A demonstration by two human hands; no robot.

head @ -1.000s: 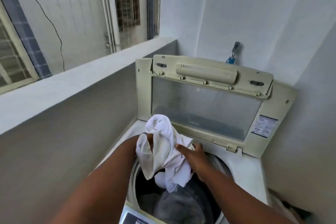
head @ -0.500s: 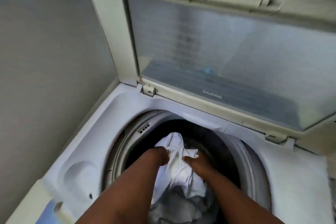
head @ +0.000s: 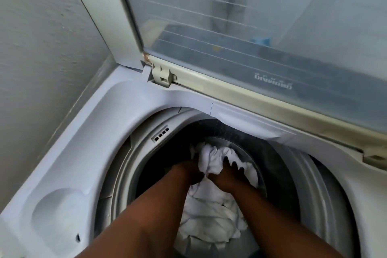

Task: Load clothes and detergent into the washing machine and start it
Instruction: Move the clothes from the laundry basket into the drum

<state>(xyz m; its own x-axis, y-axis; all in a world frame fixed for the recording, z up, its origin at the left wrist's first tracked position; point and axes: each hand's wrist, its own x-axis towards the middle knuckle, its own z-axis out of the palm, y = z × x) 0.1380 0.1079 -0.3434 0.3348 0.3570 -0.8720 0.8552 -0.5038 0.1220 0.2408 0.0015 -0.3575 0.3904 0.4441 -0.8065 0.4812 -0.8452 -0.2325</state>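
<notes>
A top-loading washing machine stands with its glass lid raised upright at the back. Both of my arms reach down into the dark drum. A bunched white garment sits between my hands. My left hand grips its left side, with the fingers hidden in the cloth. My right hand grips the right side, fingers curled into the fabric. More white cloth lies lower in the drum, under my forearms.
A grey wall runs close along the machine's left side. A round moulded recess sits in the white top deck at the front left. A lid hinge stands at the back left corner.
My view has dropped and closed in on the drum. Both hands have carried the white garment from above the opening down deep inside the drum.
</notes>
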